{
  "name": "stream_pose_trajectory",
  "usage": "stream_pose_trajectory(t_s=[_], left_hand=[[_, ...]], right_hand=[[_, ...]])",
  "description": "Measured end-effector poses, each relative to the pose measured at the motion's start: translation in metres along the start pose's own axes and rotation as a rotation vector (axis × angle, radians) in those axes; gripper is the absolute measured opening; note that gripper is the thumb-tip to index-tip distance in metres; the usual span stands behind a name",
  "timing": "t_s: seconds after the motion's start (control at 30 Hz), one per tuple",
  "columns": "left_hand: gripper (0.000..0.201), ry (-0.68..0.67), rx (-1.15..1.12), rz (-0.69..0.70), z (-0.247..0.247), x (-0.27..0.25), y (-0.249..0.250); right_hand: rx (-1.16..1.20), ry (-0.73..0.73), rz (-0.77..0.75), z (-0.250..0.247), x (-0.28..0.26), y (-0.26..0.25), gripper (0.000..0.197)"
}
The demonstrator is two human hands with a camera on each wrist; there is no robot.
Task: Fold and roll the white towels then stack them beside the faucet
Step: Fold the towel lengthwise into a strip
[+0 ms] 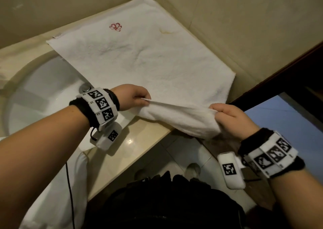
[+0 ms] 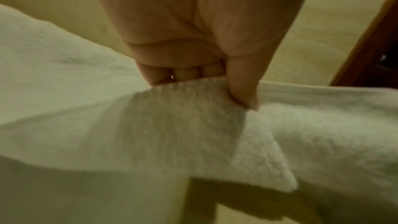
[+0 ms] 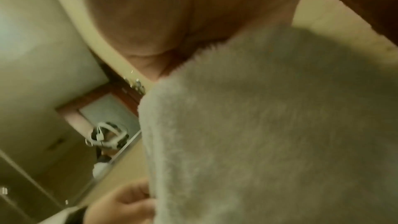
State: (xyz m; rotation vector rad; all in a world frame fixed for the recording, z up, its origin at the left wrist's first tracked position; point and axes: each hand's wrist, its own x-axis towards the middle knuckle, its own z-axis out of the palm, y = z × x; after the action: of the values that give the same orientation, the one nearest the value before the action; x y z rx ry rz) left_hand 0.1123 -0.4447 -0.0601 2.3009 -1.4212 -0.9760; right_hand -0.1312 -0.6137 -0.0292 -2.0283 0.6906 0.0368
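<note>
At the far left of the head view lies a white sink basin (image 1: 40, 92), with a chrome drain fitting (image 1: 85, 87) at its right edge; the faucet itself is not clearly in view. Just right of that, your left hand (image 1: 133, 96) is closed in a pinch on the near left corner of the white towel (image 1: 148, 57). The left wrist view shows the thumb (image 2: 241, 89) pressing the terry edge against the curled fingers, with a loose corner flap hanging below the pinch.

The towel spreads across the beige countertop (image 1: 139, 141) into the corner of the wall, mostly flat. A small red embroidered emblem (image 1: 115, 27) sits near its far edge, and a faint yellowish mark (image 1: 166, 31) lies to the right of it. The near edge is lifted off the counter and stretched between your hands, sagging in a soft fold past the counter's front lip.

Further right, your right hand (image 1: 230, 118) is curled in a fist round the near right corner. The right wrist view is blurred and mostly filled by towel, so how the fingers lie there cannot be told.

You appear to be at the first fold, with nothing rolled or stacked yet. The risks, as I judge them:
- The left pinch is shallow, so a sharp pull could slip it free.
- The right fist bunches the cloth, which could skew the fold.
- The left side overlaps the basin, so the cloth could drop in.
</note>
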Motion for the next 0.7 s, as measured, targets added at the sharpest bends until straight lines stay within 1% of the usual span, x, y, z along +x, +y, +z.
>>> stream_pose_trajectory(t_s=[0.03,0.07,0.1,0.17,0.2,0.23,0.3,0.37,0.43,0.57,0.63,0.7], left_hand=[[0.018,-0.050,0.046,0.002,-0.001,0.000,0.001],[0.019,-0.104,0.114,0.005,-0.003,0.000,0.002],[0.021,-0.156,0.197,0.001,-0.003,-0.001,0.001],[0.027,-0.232,0.370,-0.028,-0.004,-0.002,0.000],[0.029,-0.248,0.430,-0.045,-0.003,-0.002,-0.002],[0.030,-0.251,0.459,-0.050,-0.002,-0.002,-0.003],[0.029,-0.222,0.417,-0.049,-0.002,0.000,-0.007],[0.027,-0.155,0.314,-0.039,-0.005,0.002,-0.009],[0.025,-0.080,0.269,0.001,-0.011,0.005,-0.007],[0.024,0.044,0.293,0.108,-0.032,0.020,0.007],[0.025,0.091,0.312,0.151,-0.042,0.033,0.019],[0.025,0.142,0.326,0.183,-0.051,0.049,0.032]], right_hand=[[0.056,-0.021,0.010,0.000,-0.002,0.000,0.025],[0.041,-0.055,0.050,0.000,-0.005,0.002,0.024],[-0.066,-0.131,0.107,0.002,-0.006,0.007,0.024],[-0.427,-0.347,0.209,0.008,-0.012,0.017,0.025],[-0.536,-0.412,0.226,0.011,-0.015,0.022,0.025],[-0.549,-0.436,0.238,0.013,-0.019,0.026,0.025],[-0.393,-0.389,0.281,0.012,-0.025,0.032,0.023],[-0.192,-0.331,0.365,0.010,-0.028,0.035,0.020],[-0.103,-0.254,0.398,0.007,-0.029,0.036,0.020],[-0.245,-0.007,0.247,-0.010,-0.026,0.038,0.021],[-0.267,0.090,0.248,-0.020,-0.024,0.042,0.022],[-0.356,0.197,0.270,-0.030,-0.018,0.049,0.026]])
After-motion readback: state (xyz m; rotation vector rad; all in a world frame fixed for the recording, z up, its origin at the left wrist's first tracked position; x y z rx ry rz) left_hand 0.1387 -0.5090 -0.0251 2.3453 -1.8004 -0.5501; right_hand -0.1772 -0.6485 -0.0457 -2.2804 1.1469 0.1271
